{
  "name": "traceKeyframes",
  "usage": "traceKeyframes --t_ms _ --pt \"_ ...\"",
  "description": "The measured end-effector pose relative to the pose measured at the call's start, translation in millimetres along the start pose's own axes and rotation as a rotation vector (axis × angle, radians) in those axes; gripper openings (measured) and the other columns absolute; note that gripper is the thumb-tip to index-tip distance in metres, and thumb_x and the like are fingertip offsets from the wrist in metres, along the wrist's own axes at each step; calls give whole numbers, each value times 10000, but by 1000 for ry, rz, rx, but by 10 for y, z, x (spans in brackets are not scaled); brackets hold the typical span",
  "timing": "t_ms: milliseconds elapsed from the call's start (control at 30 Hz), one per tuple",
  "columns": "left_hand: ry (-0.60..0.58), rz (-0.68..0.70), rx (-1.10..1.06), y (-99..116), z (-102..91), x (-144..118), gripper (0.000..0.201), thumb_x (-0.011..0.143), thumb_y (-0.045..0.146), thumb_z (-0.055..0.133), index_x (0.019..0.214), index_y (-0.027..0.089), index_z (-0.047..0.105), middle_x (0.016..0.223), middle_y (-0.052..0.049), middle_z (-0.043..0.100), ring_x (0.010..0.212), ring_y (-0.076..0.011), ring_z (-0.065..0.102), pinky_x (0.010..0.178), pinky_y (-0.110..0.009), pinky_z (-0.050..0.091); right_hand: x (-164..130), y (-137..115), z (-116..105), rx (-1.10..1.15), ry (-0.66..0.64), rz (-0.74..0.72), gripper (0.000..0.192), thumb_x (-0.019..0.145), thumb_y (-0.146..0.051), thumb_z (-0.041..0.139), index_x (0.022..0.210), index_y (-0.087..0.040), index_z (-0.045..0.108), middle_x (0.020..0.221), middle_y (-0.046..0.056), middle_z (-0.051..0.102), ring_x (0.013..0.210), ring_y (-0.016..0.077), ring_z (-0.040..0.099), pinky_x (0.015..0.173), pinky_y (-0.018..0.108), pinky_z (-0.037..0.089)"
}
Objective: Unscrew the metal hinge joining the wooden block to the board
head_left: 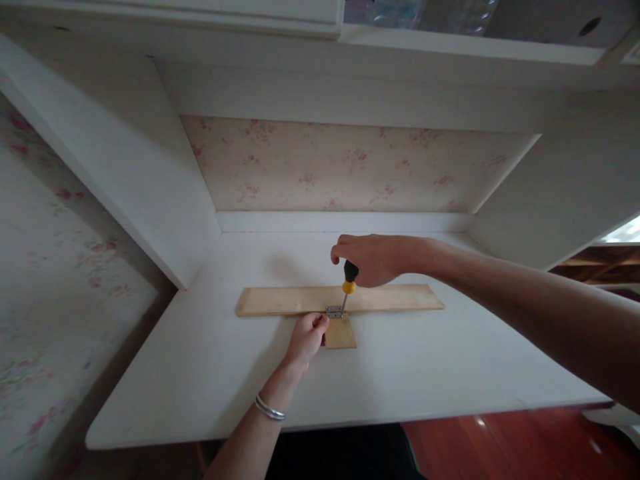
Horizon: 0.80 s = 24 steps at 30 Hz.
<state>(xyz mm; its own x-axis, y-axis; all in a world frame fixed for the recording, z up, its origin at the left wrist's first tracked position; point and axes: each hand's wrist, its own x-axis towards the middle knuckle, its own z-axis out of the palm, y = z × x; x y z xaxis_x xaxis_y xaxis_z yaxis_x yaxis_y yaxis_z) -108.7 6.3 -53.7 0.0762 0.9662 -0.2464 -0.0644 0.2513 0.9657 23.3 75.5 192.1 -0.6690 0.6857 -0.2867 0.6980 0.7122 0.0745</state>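
Note:
A long pale wooden board [280, 301] lies across the white desk, with a small wooden piece [342, 333] against its near edge. A metal hinge [334, 311] spans the joint between the two. My right hand [383, 259] is closed around the black-and-yellow handle of a screwdriver [349, 287], held nearly upright, its tip down at the hinge's right end. My left hand [307, 337] is closed, its fingertips at the hinge's lower left corner and the small piece's edge. Whatever those fingers pinch is hidden. A dark red patch [323, 340] shows beside the small piece, partly covered.
The white desk [425, 373] has side panels at left [130, 153] and right. A low ledge [345, 221] runs along its back below flowered wallpaper [320, 163]. Overhead is a shelf with clear plastic bottles [397, 12]. Reddish floor [480, 440] shows past the front edge.

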Motion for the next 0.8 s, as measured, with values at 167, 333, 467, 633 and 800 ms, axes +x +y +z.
traceKeyframes --t_ms 167,333,467,633,800 --pt "-9 11 27 -57 -18 22 323 744 477 565 759 154 555 693 -18 550 577 -126 501 477 -212 372 12 3 16 -80 9 146 434 852 -480 373 1004 -143 601 907 158 631 807 294 599 584 341 386" --pt "-30 9 0 -89 -27 37 337 743 492 571 756 156 550 691 -15 540 574 -126 501 481 -213 376 8 56 43 -4 32 10 431 722 -365 567 1132 -235 532 1098 95 594 820 240 593 570 295 377" --pt "-21 8 -14 -97 -26 48 348 730 502 587 762 158 556 700 -17 547 570 -125 498 476 -210 370 17 52 37 -13 39 145 468 799 -542 431 1072 -184 561 921 128 639 771 262 594 568 317 374" --pt "-19 1 -9 -87 -30 46 351 721 507 591 759 160 554 694 -16 550 588 -133 515 486 -207 381 4 29 11 -7 30 47 379 728 -380 545 1077 -231 551 1066 86 619 826 243 591 576 299 371" --pt "-24 -10 -5 -45 -20 16 350 731 503 579 763 155 557 708 -28 573 600 -138 528 492 -208 380 2 31 11 -22 40 183 445 805 -517 422 1031 -174 592 925 139 643 798 276 597 589 331 383"
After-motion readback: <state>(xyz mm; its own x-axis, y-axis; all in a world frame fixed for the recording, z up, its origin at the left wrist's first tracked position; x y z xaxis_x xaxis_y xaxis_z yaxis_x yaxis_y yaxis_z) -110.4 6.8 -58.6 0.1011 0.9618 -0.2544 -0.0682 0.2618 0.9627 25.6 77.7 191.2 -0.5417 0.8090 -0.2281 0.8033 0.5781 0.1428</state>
